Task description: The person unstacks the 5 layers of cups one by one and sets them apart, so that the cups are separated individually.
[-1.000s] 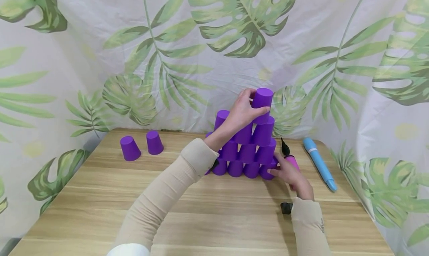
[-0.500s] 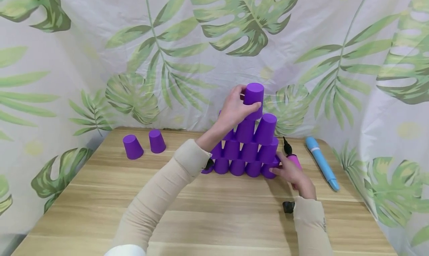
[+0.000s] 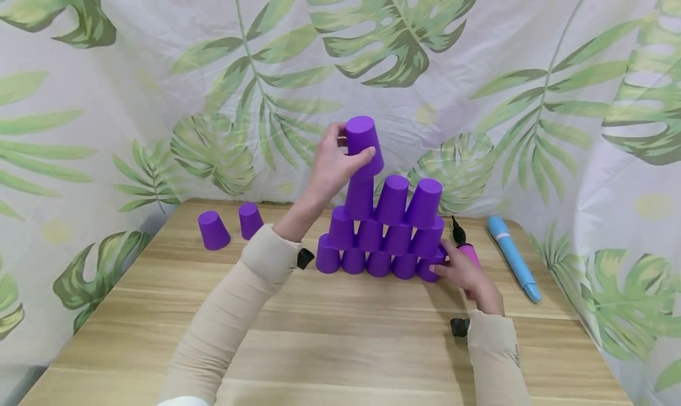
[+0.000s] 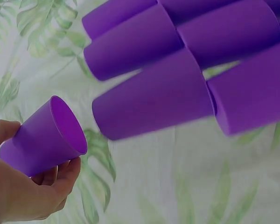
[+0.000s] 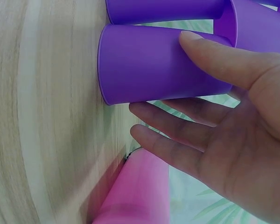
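My left hand (image 3: 335,161) grips an upside-down purple cup (image 3: 363,146), thumb in front and fingers behind. In the head view this cup overlaps the top of the left cup (image 3: 359,200) in the stack's upper row; the left wrist view shows a gap between the held cup (image 4: 42,140) and the stacked cups (image 4: 154,98). Rows of inverted purple cups form the stack, with three in the upper row. Low at its right end, my right hand (image 3: 464,274) holds the bottom corner cup (image 5: 154,65), thumb on the near side, fingers along the other.
Two purple cups (image 3: 214,230) (image 3: 250,221) stand inverted at the table's back left. Just behind my right hand lies a pink pump (image 3: 468,253) with a black nozzle. A light-blue pump-like tube (image 3: 513,258) lies farther right. A leaf-print cloth (image 3: 298,51) hangs behind the table.
My left hand has carried its cup from over the upper row's right side leftward and slightly up, to over the left cup. The right hand stays at the bottom corner cup.
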Available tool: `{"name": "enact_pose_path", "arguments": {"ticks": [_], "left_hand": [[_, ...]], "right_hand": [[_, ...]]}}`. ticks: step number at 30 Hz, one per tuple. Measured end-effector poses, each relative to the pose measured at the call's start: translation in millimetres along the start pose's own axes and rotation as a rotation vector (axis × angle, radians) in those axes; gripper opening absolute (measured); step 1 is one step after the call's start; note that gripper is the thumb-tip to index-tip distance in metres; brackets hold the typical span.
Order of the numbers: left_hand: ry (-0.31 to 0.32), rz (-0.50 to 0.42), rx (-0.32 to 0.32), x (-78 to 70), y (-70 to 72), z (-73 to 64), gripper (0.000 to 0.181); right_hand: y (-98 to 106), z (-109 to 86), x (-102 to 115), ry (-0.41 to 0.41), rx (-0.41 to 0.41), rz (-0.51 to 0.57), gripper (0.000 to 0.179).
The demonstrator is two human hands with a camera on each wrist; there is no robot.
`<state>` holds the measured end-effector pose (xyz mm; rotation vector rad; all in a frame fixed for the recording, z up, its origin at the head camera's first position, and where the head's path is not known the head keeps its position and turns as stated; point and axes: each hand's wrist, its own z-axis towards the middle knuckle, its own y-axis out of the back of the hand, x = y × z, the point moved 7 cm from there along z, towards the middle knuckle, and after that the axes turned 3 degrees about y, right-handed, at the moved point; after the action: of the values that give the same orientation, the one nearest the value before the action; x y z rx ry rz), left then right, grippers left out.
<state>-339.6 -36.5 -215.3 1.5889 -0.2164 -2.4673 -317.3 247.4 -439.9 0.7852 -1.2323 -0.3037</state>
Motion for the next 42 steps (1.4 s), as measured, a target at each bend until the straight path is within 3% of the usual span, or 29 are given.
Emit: {"name": "enact_pose_path", "arguments": {"ticks": [10, 17, 23, 31, 42], "left_hand": [[0.007, -0.074, -0.161, 14.4, 63.9, 1.5, 0.056], [0.103, -0.035, -0.2, 47.9, 91.6, 1.0, 0.056], [0.172, 0.018, -0.197, 91.3, 97.5, -3.0, 0.059], [0.245, 0.13, -0.232, 157.2, 94.3, -13.4, 0.061], [0.307, 0.258, -0.23, 225.9, 90.1, -27.9, 0.061]], "right_hand": [[0.8, 0.7, 0.7, -0.009, 0.009, 0.006, 0.06], [4.9, 0.0, 1.2, -0.016, 0.013, 0.003, 0.062], [7.3, 0.4, -1.1, -0.034, 0.013, -0.015, 0.061], [5.0, 0.7, -1.8, -0.009, 0.016, -0.016, 0.059], [2.2, 0.4, -1.4, -0.023, 0.015, 0.006, 0.059]]}}
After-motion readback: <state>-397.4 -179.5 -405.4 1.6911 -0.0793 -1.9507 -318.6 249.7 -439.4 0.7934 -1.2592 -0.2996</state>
